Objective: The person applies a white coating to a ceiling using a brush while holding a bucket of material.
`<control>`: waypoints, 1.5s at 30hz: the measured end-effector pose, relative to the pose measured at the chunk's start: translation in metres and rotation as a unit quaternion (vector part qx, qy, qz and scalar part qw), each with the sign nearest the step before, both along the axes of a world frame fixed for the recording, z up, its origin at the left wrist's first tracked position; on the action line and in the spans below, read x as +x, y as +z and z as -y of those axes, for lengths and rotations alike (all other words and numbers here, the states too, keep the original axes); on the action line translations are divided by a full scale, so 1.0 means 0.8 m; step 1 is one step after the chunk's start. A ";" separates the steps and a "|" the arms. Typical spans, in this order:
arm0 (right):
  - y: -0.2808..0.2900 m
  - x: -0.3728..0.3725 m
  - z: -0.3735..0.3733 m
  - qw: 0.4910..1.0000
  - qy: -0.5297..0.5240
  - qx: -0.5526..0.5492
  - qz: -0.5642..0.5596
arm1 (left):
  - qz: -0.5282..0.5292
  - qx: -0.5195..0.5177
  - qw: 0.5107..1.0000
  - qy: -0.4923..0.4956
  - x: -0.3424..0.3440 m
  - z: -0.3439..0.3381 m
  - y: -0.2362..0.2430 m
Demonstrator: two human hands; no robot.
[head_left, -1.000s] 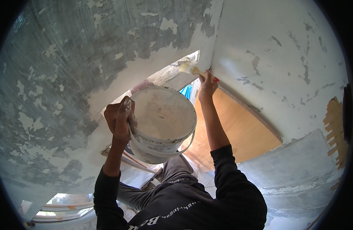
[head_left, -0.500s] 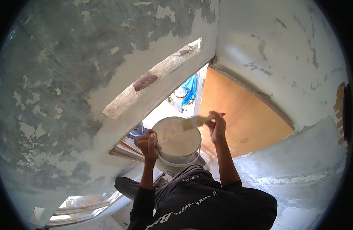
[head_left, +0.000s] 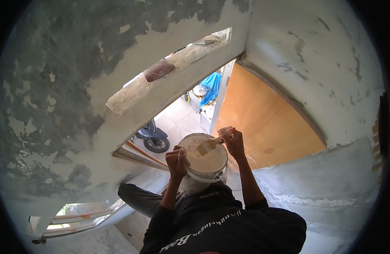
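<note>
A white bucket [head_left: 195, 183] of off-white paint [head_left: 201, 161] is held in front of my body. My left hand [head_left: 176, 162] is closed on the left side of its rim. In my right hand [head_left: 233, 143], above the bucket's right edge, is the handle of a flat paintbrush [head_left: 208, 145]. The pale bristles point down and left over the paint, at or just above its surface; I cannot tell whether they touch. A handle hangs along the bucket's near side.
An orange-brown wooden door [head_left: 262, 122] stands to the right. Through the doorway are a scooter wheel [head_left: 157, 144] and a blue sheet [head_left: 211, 86]. A patchy grey wall [head_left: 72, 76] with a slot-like opening [head_left: 159, 71] rises at left. Window panes [head_left: 78, 218] show at lower left.
The brush has dropped lower and tilted down toward the paint, its bristles moving inside the bucket's rim. The view has shifted, showing more of the scooter.
</note>
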State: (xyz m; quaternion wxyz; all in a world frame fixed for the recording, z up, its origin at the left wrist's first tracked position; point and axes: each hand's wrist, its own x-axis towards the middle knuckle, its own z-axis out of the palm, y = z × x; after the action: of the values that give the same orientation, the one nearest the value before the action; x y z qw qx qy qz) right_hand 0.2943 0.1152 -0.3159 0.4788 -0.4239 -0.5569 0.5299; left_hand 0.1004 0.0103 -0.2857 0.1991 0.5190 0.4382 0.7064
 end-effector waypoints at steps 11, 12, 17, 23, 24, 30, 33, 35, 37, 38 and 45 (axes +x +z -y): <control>0.030 -0.019 0.044 0.898 0.270 0.175 0.299 | -0.073 0.057 0.995 -0.042 0.037 0.029 0.018; 0.019 -0.019 0.054 0.888 0.305 0.169 0.299 | -0.093 0.064 0.993 -0.043 0.039 0.033 0.016; 0.022 -0.017 0.058 0.852 0.377 0.141 0.334 | -0.099 0.074 0.992 -0.020 0.040 0.038 0.017; 0.029 -0.024 0.057 0.901 0.281 0.188 0.272 | -0.115 0.063 0.991 -0.036 0.039 0.039 0.024; 0.025 -0.023 0.057 0.901 0.281 0.188 0.272 | -0.115 0.062 0.991 -0.037 0.039 0.039 0.022; 0.030 -0.023 0.056 0.828 0.395 0.108 0.383 | -0.115 0.075 0.990 -0.017 0.035 0.034 0.014; 0.034 -0.028 0.053 0.859 0.350 0.107 0.357 | -0.115 0.072 0.990 -0.028 0.036 0.035 0.014; 0.031 -0.028 0.049 0.891 0.267 0.254 0.264 | -0.112 0.068 0.991 -0.009 0.038 0.035 0.015; 0.018 -0.029 0.054 0.880 0.293 0.214 0.307 | -0.114 0.061 0.992 -0.011 0.034 0.036 0.015; 0.014 -0.029 0.056 0.864 0.318 0.173 0.350 | -0.114 0.054 0.992 -0.013 0.032 0.037 0.016; 0.021 -0.032 0.048 0.893 0.304 0.196 0.270 | -0.126 0.056 0.990 -0.022 0.028 0.040 0.008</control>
State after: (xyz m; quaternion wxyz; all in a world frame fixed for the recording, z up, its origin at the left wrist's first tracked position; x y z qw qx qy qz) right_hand 0.2687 0.0766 -0.2991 0.1996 -0.2580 -0.8589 0.3947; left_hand 0.1227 -0.0219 -0.2791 0.1280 0.6238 0.4083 0.6540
